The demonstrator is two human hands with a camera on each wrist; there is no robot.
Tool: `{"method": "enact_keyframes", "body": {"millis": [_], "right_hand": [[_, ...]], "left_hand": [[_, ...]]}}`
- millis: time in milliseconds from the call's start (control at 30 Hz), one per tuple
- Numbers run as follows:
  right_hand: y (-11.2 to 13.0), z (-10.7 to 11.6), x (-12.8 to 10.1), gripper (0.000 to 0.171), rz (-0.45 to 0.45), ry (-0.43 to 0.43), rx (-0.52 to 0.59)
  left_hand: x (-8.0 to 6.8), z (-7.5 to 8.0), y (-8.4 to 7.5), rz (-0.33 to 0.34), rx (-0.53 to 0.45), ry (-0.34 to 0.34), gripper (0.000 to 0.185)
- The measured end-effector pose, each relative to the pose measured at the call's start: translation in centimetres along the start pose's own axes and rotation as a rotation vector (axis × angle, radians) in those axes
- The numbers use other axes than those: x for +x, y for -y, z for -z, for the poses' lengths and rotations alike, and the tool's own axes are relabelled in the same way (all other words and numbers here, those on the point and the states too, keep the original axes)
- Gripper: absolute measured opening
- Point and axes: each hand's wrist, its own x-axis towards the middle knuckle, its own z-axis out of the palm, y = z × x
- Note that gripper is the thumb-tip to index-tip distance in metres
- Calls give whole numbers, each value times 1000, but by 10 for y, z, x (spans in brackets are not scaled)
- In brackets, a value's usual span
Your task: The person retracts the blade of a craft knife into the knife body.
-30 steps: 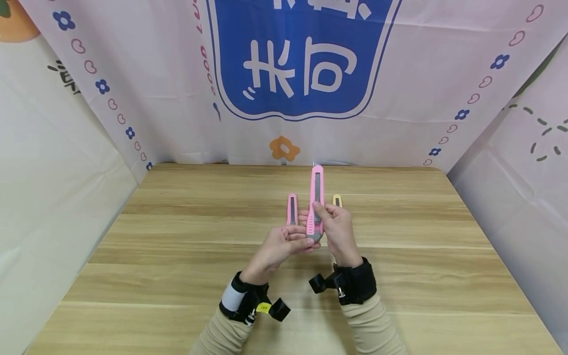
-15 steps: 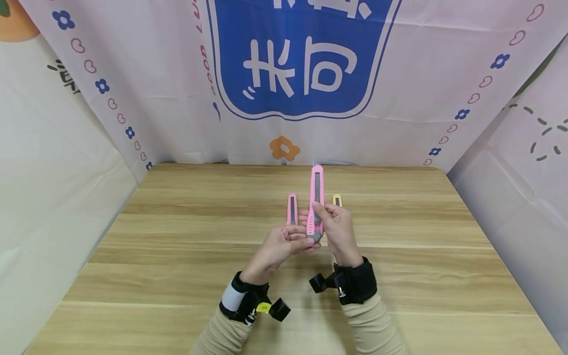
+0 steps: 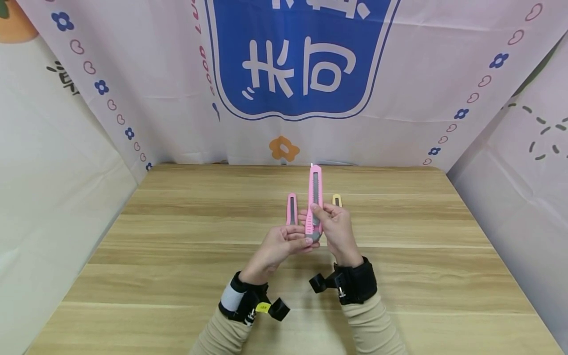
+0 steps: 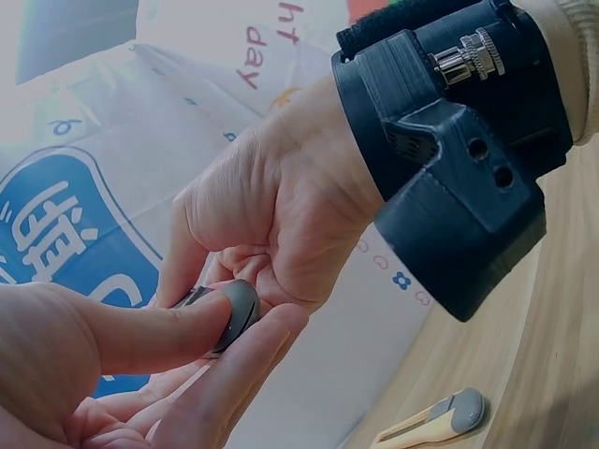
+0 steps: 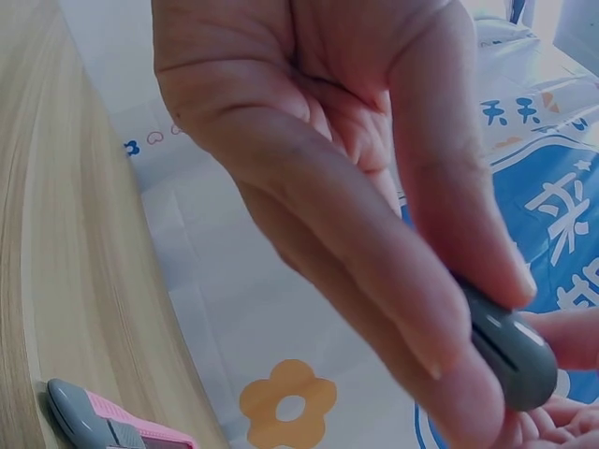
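Upright between both hands stands a pink utility knife [image 3: 315,185] with a grey slot and grey end cap. A thin bit of blade shows at its top. My left hand [image 3: 277,245] pinches the grey end cap [image 4: 241,313] between thumb and fingers. My right hand [image 3: 340,230] grips the body from the right, its thumb lying on the front over the grey slot. Behind the left hand lies a second pink utility knife [image 3: 291,208], its lower end hidden. A yellow utility knife [image 3: 337,200] lies behind the right hand, mostly covered in the head view.
The wood-grain table [image 3: 177,246] extends on both sides of the hands. A printed cloth [image 3: 177,123] with a blue emblem hangs along its back edge. Each wrist wears a black strap with a camera, and the two cameras [image 3: 278,309] sit close together.
The held knife has shifted very slightly left, with the right thumb moving along with it. The blade tip catches more light. Both wrists and the knives on the table stay put.
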Motion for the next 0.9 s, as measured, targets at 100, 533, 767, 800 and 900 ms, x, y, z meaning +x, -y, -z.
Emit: {"method": "enact_keyframes", "body": {"millis": [100, 533, 767, 800, 900], "right_hand": [[0, 0, 0, 27, 0, -16, -19], [1, 2, 0, 29, -33, 56, 5], [3, 2, -1, 30, -36, 93, 23], [3, 2, -1, 30, -36, 89, 19], [3, 2, 0, 31, -40, 69, -1]], "left_hand": [[0, 0, 0, 1, 1, 1, 36], [0, 2, -1, 8, -13, 7, 36], [0, 3, -2, 15, -2, 18, 34], [0, 3, -2, 15, 0, 18, 33], [1, 2, -1, 15, 5, 10, 31]]}}
